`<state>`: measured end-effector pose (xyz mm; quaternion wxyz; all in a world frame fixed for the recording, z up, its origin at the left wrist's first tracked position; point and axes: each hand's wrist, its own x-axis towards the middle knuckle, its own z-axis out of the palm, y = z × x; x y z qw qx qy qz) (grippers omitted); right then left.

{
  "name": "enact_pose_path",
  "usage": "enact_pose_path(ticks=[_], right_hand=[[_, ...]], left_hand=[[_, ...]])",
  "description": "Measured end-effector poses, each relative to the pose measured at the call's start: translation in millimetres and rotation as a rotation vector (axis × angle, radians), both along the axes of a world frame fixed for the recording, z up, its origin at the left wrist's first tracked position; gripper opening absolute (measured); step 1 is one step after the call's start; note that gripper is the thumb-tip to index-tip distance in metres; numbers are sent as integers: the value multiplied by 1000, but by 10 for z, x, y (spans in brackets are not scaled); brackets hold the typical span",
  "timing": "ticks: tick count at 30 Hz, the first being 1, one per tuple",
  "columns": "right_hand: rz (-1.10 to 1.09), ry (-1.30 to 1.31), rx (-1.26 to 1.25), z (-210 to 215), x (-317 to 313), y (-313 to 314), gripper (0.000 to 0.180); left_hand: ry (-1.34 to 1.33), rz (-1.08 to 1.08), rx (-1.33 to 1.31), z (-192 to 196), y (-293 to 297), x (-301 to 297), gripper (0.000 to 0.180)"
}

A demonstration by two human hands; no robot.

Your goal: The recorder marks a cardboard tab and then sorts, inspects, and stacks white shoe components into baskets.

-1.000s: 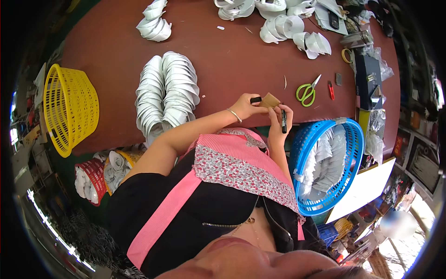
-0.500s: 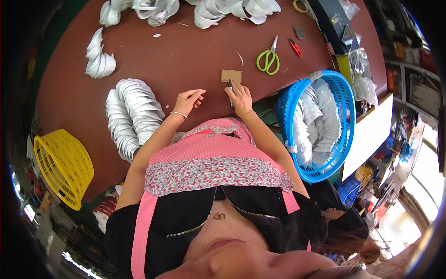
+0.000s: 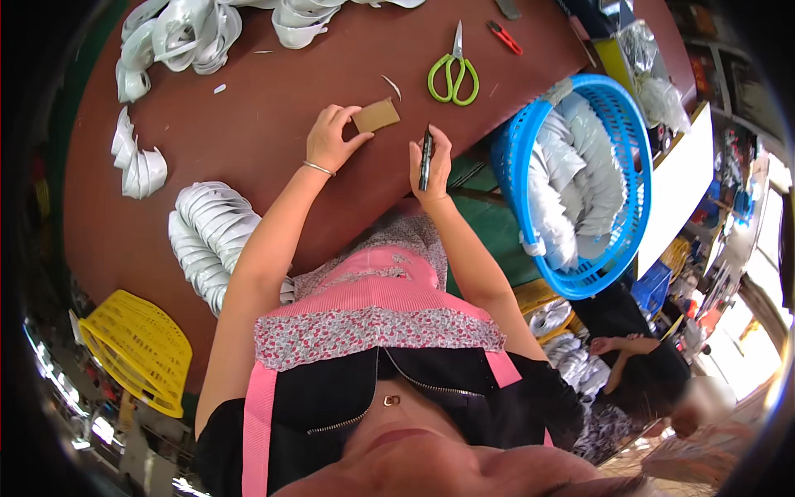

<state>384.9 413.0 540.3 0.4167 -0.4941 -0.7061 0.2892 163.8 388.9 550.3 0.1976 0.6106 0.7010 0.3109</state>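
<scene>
Pinches the small brown card (image 3: 376, 115) at its left corner with the left grip (image 3: 331, 141), thumb and fingertips narrow on the edge, the card itself flat on the red-brown desk (image 3: 273, 83) just ahead of the body. Half a second ago, nothing of that: the same grip open and off to one side, the card alone under the pen tip. Holds the black pen (image 3: 426, 157) upright in the right grip (image 3: 431, 161), closed round the barrel and now drawn back from the card, near it but apart, no longer pressing on it. Reads, as a judgement, like a break in the marking: pen lifted off, card taken up by the other side for a turn or a shift rather than for more writing. Further out on the desk, green scissors (image 3: 453, 74) beyond the card and well clear of both grips, small red snips (image 3: 503, 37) past them. To the left, a fanned stack of white curved pieces (image 3: 207, 240) by the forearm, more white pieces (image 3: 182, 33) heaped at the far edge. To the right, off the desk, a blue basket (image 3: 629, 124) full of the same white pieces; low on the left, a yellow basket (image 3: 137, 352).
</scene>
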Motion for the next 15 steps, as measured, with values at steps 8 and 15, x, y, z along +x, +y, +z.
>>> enact_pose_path(ticks=[8,15], right_hand=[[-22,124,-177,-65,-264,-147,44],[13,87,-105,-90,-274,-136,38]], left_hand=[[153,41,174,-169,-119,-88,53],[49,25,180,-105,-184,-110,58]])
